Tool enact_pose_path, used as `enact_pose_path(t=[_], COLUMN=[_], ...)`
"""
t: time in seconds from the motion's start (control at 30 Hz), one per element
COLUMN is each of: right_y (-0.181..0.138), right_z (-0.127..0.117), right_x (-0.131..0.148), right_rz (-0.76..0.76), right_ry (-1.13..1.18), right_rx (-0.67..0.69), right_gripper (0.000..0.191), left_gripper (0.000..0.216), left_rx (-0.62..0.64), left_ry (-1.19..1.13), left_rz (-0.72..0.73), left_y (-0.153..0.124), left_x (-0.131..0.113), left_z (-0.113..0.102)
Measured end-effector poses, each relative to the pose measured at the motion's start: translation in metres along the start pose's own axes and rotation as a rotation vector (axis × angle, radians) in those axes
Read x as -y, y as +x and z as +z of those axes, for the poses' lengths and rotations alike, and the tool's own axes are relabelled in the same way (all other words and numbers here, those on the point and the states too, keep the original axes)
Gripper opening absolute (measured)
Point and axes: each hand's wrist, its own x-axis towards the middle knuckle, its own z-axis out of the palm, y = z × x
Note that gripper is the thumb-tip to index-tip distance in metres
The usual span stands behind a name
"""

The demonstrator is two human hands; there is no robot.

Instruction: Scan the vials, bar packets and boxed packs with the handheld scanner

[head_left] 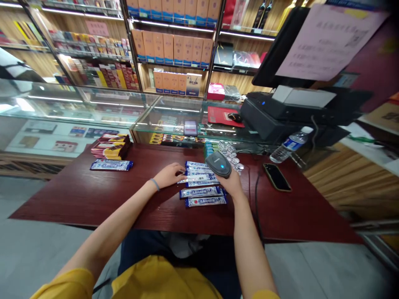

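Observation:
My right hand (231, 183) is wrapped round the handle of a dark grey barcode scanner (215, 161). A blue light glows on the scanner's top, and its head is over the upper right of the packets. My left hand (170, 175), with a band at the wrist, pinches the left end of a slim blue-and-white packet (199, 178). Several like packets lie side by side around and under it. Nearer me are two more rows, one a packet (199, 192) and the other a packet with a red mark (207, 202). Another single packet (111, 165) lies far to the left.
A stack of red-and-yellow packets (111, 146) stands at the table's back left. Small clear-wrapped items (231, 153) lie behind the scanner. A phone (277, 177), a tilted water bottle (289, 145) and a black cable (256, 199) are on the right. Behind is a glass counter (146, 111).

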Motion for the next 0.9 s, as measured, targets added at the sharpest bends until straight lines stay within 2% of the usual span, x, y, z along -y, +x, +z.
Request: enact_pose_path(t=[0.23, 0.4, 0.6, 0.73, 0.9], right_y=[-0.001, -0.001, -0.002, -0.003, -0.004], right_z=[0.0, 0.001, 0.002, 0.004, 0.007], right_x=[0.001, 0.001, 0.001, 0.002, 0.008], right_rz=[0.029, 0.032, 0.038, 0.034, 0.024], right_ry=[-0.035, -0.025, -0.034, -0.053, -0.105], right_rx=[0.011, 0.018, -0.005, -0.004, 0.106], right_gripper=[0.057, 0.057, 0.062, 0.055, 0.049], left_gripper=[0.042, 0.03, 0.029, 0.036, 0.038], left_rx=[-0.01, -0.037, -0.078, -0.131, -0.251], left_ry=[0.126, 0.027, -0.233, -0.362, -0.385], left_rz=[-0.018, -0.05, -0.202, -0.253, -0.343], left_y=[0.006, 0.001, -0.005, -0.007, -0.011], left_x=[0.002, 0.003, 0.013, 0.024, 0.045], left_z=[0.016, 0.02, 0.002, -0.015, -0.03])
